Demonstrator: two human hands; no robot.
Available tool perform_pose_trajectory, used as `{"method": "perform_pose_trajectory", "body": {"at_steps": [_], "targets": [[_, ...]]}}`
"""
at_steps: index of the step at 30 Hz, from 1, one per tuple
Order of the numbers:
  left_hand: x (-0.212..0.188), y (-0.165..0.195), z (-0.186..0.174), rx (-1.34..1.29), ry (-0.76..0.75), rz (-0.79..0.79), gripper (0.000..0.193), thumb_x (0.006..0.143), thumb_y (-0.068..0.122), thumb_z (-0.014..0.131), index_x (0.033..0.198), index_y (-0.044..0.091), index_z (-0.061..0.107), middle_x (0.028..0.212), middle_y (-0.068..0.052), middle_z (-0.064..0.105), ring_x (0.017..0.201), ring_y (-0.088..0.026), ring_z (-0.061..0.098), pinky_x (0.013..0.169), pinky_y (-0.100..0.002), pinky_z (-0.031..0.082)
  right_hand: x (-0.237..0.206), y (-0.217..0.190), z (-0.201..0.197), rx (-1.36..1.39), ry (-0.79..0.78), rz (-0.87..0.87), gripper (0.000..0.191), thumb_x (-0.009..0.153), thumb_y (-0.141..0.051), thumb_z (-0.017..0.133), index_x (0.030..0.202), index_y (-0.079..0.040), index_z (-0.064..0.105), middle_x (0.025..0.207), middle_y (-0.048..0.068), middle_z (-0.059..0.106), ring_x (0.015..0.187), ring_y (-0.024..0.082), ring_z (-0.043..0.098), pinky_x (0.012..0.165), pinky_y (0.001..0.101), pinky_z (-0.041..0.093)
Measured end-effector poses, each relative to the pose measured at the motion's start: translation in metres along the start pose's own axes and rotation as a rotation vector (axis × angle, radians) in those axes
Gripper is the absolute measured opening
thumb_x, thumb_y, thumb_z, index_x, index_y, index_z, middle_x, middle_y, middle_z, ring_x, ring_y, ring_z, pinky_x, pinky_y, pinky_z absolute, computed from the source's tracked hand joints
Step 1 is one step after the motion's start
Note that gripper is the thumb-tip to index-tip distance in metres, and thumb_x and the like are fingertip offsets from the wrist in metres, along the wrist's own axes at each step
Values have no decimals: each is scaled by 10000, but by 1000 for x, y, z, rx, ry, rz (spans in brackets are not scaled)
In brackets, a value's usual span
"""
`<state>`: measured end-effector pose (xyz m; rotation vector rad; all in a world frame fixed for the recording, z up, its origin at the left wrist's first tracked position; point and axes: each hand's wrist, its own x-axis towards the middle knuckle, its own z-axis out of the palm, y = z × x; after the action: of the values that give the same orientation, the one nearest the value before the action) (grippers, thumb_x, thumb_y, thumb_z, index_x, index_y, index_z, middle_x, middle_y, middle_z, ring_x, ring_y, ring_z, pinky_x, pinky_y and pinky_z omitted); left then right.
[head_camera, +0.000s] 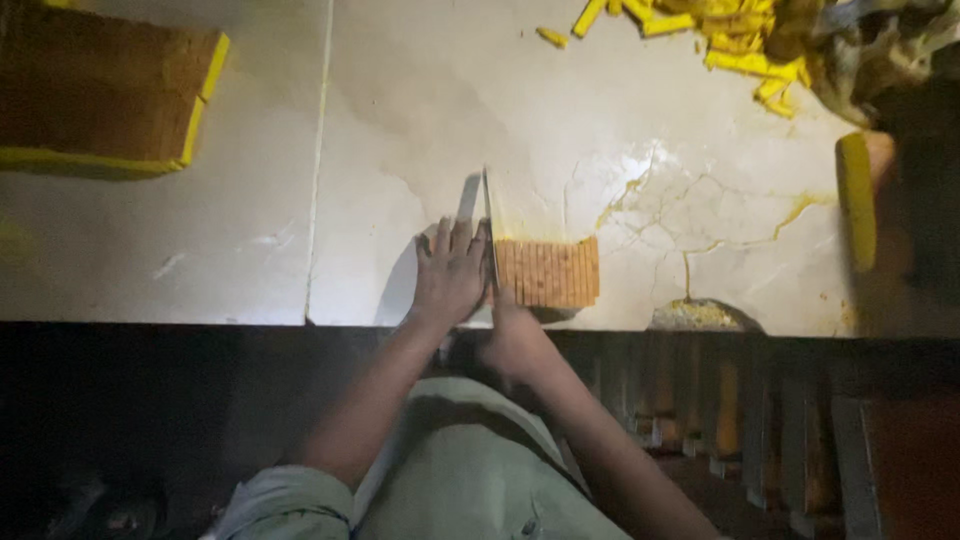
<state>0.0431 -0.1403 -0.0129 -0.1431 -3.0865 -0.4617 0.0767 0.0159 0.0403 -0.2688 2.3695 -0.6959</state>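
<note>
A small block of brown cake (548, 272), scored into thin slices, sits near the front edge of a pale stone counter (400, 120). A long knife blade (490, 225) stands upright against the block's left side. My right hand (512, 335) grips the knife's handle at the counter edge. My left hand (450, 272) lies flat with fingers spread, just left of the blade and touching it.
A large brown cake slab with yellow edges (100, 95) lies at the back left. Yellow trimmings (730, 35) are heaped at the back right. Another yellow-edged piece (862, 200) stands at the right. Crumbs (695, 315) lie near the front edge.
</note>
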Motion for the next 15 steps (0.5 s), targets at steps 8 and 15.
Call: {"method": "perform_pose_trajectory", "body": {"at_steps": [8, 15], "targets": [[9, -7, -2, -15, 3, 28, 654, 976, 320, 535, 1546, 29, 400, 1485, -188, 455, 1439, -403, 353, 1111, -713, 287, -53, 66, 63, -29, -168, 40, 482, 983, -137, 444, 1371, 123, 324, 972, 323, 695, 885, 458, 697, 770, 512, 556], [2, -25, 6, -12, 54, 97, 645, 992, 325, 504, 1533, -8, 391, 1565, -258, 400, 1491, -431, 296, 1166, -672, 244, 20, 15, 28, -7, 118, -78, 847, 750, -102, 718, 1420, 126, 253, 911, 336, 677, 862, 502, 674, 746, 546, 541]]}}
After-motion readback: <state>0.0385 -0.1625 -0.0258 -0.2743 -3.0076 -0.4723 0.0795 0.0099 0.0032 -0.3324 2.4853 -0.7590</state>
